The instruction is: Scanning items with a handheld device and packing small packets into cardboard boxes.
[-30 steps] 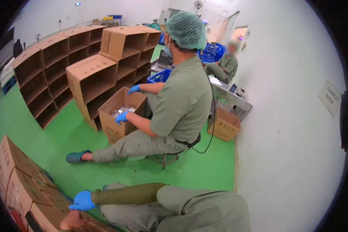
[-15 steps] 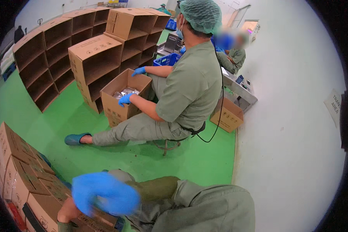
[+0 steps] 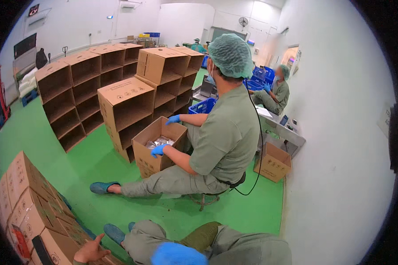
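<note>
Bare, with fingers apart, my left hand (image 3: 93,250) is at the lower left beside the stacked closed cartons (image 3: 46,212); nothing shows in it. My right hand (image 3: 180,254), in a blue glove, is a blurred shape at the bottom edge in front of my grey-green trousers (image 3: 252,247). Its fingers cannot be made out. A red object (image 3: 21,242) and a long black object (image 3: 42,250) are at the cartons on the left, near my left hand.
Ahead, a seated co-worker (image 3: 225,137) rests blue-gloved hands on an open carton (image 3: 141,152) of silvery packets. Empty cartons (image 3: 86,88) stand stacked on their sides behind. A white wall (image 3: 340,132) bounds the right, with another open carton (image 3: 272,163) along it.
My view has tilted up, showing more of the room. The blue glove has moved from over the left wrist toward the lower right. My left hand now shows bare.
</note>
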Available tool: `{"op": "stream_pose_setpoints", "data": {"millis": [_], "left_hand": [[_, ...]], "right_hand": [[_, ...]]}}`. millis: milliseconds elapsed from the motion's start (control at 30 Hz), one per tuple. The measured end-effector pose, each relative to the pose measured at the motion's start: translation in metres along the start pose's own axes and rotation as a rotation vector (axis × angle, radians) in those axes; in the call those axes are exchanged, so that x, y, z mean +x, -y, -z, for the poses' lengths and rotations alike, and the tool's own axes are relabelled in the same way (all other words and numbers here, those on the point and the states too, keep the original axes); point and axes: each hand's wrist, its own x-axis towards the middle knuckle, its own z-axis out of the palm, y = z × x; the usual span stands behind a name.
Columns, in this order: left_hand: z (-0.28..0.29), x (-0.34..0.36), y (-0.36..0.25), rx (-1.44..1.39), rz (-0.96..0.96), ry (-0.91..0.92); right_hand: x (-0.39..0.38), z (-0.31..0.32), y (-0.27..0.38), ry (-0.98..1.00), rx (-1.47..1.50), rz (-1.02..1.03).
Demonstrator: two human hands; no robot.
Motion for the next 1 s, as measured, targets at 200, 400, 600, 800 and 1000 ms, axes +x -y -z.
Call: {"op": "stream_pose_setpoints", "data": {"millis": [200,400,600,800,1000], "left_hand": [[-0.025,0.034,0.047,-0.001,-0.417,-0.218],[-0.018,0.028,0.022,-0.133,-0.107,-0.289],[-0.001,-0.001,0.003,-0.075,-0.029,-0.097],[-0.011,0.015,0.009,0.027,-0.200,-0.204],[-0.008,0.011,0.002,-0.034,-0.176,-0.116]], "right_hand": [[0.090,-0.093,-0.070,-0.317,0.462,-0.140],[0.082,-0.202,-0.171,0.328,0.444,-0.419],[0.077,-0.264,-0.170,0.382,0.510,-0.698],[0.046,-0.294,-0.193,0.266,0.516,-0.551],[0.037,-0.302,-0.203,0.281,0.441,-0.379]]}}
